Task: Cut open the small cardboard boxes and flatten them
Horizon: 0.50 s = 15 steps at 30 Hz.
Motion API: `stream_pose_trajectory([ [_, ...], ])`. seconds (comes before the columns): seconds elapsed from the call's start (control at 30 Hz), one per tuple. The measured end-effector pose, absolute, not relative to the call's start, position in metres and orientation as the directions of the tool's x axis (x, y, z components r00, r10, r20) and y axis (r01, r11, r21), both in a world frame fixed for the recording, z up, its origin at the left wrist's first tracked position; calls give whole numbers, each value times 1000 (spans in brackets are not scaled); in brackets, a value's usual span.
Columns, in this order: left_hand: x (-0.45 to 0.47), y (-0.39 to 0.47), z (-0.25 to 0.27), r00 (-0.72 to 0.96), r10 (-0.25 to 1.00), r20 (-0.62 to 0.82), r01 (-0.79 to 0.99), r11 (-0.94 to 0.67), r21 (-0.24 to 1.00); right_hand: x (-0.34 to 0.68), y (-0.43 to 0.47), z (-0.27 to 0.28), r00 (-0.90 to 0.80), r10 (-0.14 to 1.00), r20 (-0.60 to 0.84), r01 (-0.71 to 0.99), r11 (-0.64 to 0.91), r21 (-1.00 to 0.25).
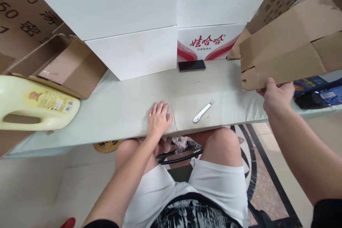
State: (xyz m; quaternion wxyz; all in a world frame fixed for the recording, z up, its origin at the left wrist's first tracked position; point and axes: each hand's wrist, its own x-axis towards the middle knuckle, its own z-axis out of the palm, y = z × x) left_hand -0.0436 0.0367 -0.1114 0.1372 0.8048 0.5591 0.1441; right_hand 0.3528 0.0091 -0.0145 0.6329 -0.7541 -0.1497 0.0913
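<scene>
My left hand [158,118] lies flat on the pale green tablecloth [128,107], fingers stretched out and holding nothing. To its right, a small tool with a white handle [202,112] and a thin forked tip rests on a cardboard sheet [184,105]. Over at the right, my right hand [279,96] grips the lower edge of a brown cardboard box [291,42]; some of its fingers are hidden behind the cardboard. Close beside that hand lies a dark bottle with a blue label [328,95].
White cartons [130,53] are stacked at the back, one with red print [208,41]. A black phone [191,65] lies before them. At the left stand an open cardboard box [77,67] and a yellow jug [61,114]. The table's front edge runs above my knees.
</scene>
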Motion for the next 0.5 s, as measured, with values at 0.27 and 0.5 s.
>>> stream_pose_trajectory([
  [0.27, -43, 38, -111, 295, 954, 50, 887, -293, 357, 407, 120, 2, 932, 362, 14, 119, -268, -956],
  [0.5, -43, 37, -108, 290, 957, 13, 904, -278, 325, 422, 168, 5, 847, 488, -208, 26, -429, -903],
])
